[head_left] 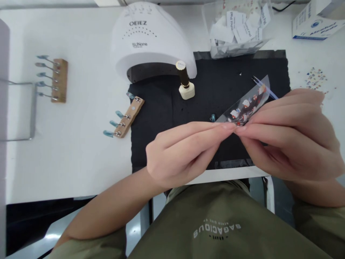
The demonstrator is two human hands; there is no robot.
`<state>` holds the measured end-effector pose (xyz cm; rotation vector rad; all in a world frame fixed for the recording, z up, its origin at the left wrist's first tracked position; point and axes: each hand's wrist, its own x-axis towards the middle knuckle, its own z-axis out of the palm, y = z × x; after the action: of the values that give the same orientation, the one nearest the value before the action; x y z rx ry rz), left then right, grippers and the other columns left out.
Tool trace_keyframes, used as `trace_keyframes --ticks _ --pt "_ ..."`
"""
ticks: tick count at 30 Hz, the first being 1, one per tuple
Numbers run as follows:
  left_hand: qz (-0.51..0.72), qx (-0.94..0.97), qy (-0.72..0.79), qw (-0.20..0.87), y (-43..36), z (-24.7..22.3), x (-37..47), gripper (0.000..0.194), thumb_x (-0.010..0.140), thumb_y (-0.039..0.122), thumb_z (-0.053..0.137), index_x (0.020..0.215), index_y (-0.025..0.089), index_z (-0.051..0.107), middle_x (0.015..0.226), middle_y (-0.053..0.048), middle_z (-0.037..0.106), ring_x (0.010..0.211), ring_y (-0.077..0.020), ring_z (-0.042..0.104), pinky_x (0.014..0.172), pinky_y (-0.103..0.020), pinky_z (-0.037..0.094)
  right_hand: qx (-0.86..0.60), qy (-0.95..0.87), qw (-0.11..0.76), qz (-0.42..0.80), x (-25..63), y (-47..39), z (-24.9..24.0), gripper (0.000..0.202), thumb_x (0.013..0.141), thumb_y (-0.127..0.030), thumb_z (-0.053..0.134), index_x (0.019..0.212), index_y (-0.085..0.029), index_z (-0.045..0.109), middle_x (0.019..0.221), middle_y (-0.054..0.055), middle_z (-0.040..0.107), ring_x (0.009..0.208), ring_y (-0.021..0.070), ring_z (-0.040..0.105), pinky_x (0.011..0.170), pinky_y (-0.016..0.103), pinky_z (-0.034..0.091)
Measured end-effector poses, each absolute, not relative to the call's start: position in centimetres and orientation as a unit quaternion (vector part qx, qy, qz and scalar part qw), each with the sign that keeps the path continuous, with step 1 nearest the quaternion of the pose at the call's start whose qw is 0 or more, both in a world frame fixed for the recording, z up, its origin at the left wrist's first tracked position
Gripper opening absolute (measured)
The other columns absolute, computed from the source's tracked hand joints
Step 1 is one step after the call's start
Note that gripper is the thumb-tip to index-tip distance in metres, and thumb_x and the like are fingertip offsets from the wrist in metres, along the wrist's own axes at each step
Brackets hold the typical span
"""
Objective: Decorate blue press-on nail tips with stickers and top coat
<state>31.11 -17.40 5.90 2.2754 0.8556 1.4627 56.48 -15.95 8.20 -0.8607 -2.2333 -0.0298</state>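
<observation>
Between the fingertips of both hands is a clear sticker sheet (246,104) with small white and red figures. My left hand (185,149) pinches its lower edge near the left end, and my right hand (293,133) pinches it close beside, the fingertips almost touching. The sheet slants up to the right above a black mat (161,111). Just behind its left end a small dark teal nail tip (213,117) lies on the mat. Tweezers with a pale purple handle (272,94) lie partly behind the sheet and my right hand.
A white nail lamp (153,34) stands at the back, with a nail polish bottle (186,84) before it. Wooden holders (129,118) (59,81) carry blue nail tips to the left. A clear bin of alcohol pads (237,48), a box (314,27) and scattered bits (316,79) are right.
</observation>
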Motion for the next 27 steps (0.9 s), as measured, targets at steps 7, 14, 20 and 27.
trace_keyframes --ticks 7,14,20,27 --pt "0.508 0.794 0.299 0.151 -17.37 5.97 31.29 0.028 0.101 0.001 0.082 0.122 0.02 0.086 0.119 -0.002 0.093 0.098 -0.0147 0.092 0.1 -0.015 0.074 -0.291 -0.88 0.375 -0.029 56.28 -15.97 8.3 0.03 0.094 -0.005 0.086 0.116 -0.025 0.079 0.108 0.001 0.085 0.088 0.0234 0.081 0.073 0.049 0.056" --pt "0.5 0.803 0.292 0.139 -17.25 5.88 31.44 0.026 0.101 0.004 0.085 0.123 0.018 0.084 0.12 -0.003 0.093 0.101 -0.0148 0.092 0.103 -0.015 0.073 -0.317 -0.868 0.382 -0.005 55.79 -16.24 8.48 0.025 0.097 -0.003 0.082 0.112 -0.023 0.077 0.105 0.001 0.082 0.09 0.0222 0.078 0.078 0.049 0.058" --pt "0.5 0.801 0.298 0.143 -17.49 5.92 31.56 0.03 0.101 0.001 0.083 0.127 0.016 0.082 0.121 -0.003 0.093 0.104 -0.0138 0.091 0.106 -0.013 0.071 -0.312 -0.871 0.378 0.016 55.69 -16.03 8.49 0.023 0.098 -0.002 0.078 0.11 -0.022 0.075 0.105 0.002 0.081 0.093 0.0216 0.077 0.079 0.048 0.059" --pt "0.495 0.795 0.315 0.154 -17.89 6.07 31.66 0.031 0.104 0.004 0.081 0.13 0.021 0.084 0.122 -0.002 0.093 0.102 -0.0136 0.091 0.103 -0.014 0.073 -0.302 -0.871 0.388 0.0 55.91 -15.84 8.2 0.023 0.1 -0.005 0.077 0.112 -0.024 0.074 0.105 0.0 0.081 0.092 0.0211 0.078 0.078 0.047 0.057"
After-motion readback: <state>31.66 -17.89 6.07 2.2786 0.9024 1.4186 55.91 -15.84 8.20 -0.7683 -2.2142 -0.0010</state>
